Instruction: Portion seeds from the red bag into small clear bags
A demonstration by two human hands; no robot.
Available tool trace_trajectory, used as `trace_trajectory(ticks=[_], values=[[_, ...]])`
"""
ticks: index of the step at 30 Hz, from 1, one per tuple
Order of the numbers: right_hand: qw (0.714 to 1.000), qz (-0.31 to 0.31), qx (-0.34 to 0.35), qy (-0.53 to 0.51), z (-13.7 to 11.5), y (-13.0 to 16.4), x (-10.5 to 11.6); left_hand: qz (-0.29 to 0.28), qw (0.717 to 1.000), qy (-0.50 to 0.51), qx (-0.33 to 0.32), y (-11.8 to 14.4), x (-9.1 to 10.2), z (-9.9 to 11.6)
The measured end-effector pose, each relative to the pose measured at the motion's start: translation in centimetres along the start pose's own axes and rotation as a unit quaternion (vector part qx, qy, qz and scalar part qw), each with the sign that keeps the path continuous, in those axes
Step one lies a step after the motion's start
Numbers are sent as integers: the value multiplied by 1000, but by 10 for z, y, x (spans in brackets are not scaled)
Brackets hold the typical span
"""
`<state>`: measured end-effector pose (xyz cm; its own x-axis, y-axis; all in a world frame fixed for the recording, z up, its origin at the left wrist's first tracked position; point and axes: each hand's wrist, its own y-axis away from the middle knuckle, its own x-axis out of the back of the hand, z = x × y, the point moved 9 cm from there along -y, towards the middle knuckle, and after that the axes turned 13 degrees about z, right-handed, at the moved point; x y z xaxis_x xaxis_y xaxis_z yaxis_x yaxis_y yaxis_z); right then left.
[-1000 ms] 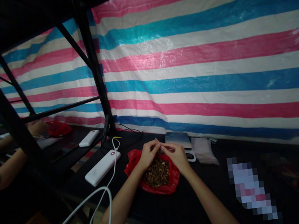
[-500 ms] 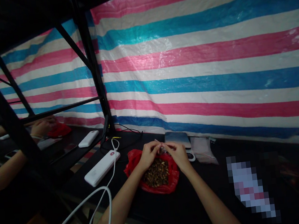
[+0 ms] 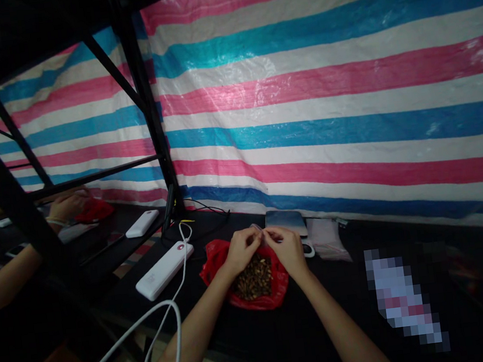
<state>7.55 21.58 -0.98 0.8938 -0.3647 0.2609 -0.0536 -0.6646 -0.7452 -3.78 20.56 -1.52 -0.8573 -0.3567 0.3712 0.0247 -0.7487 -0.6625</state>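
My left hand (image 3: 243, 249) and my right hand (image 3: 285, 247) meet fingertip to fingertip above a red plastic bag (image 3: 279, 294). Both are closed in a pinch on a small clear plastic bag (image 3: 256, 226), of which only a bit shows between and behind the fingers. The red bag lies open on the black table, its rim spread out. Inside it is a heap of small brown and tan pieces (image 3: 254, 280), like seeds or small nuts, too small to name surely.
A white power bank (image 3: 164, 271) with a white cable (image 3: 179, 329) lies at left. Behind my hands sit a dark flat case (image 3: 285, 221) and a stack of clear bags (image 3: 327, 240). A black metal frame (image 3: 152, 115) separates a co-worker's hands (image 3: 66, 207) on the left.
My fingertips have shifted slightly on the clear bag, and less of it shows below them. The view has moved a little. The red bag stays in place.
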Motion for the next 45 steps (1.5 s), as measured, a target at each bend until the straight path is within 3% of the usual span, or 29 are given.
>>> trace_trajectory(ticks=[5,13,22,28,35,40,45], values=[[999,-2,-39,-20,11,0,-8,12,999,23,36,-1,-1,-6],[998,-22,-48,-22,14,1,-13,32,997,21,64,0,0,-12],[995,15,14,101,-1,2,4,42,996,52,64,5,-8,-15],[993,9,74,97,-20,6,3,38,996,57,65,0,-3,-10],[995,60,-38,74,6,-9,16,34,999,27,15,3,0,10],[999,1,-48,16,12,-10,4,12,999,19,35,4,-5,5],[999,-40,-35,13,10,-8,-5,-15,1000,-6,5,6,-7,13]])
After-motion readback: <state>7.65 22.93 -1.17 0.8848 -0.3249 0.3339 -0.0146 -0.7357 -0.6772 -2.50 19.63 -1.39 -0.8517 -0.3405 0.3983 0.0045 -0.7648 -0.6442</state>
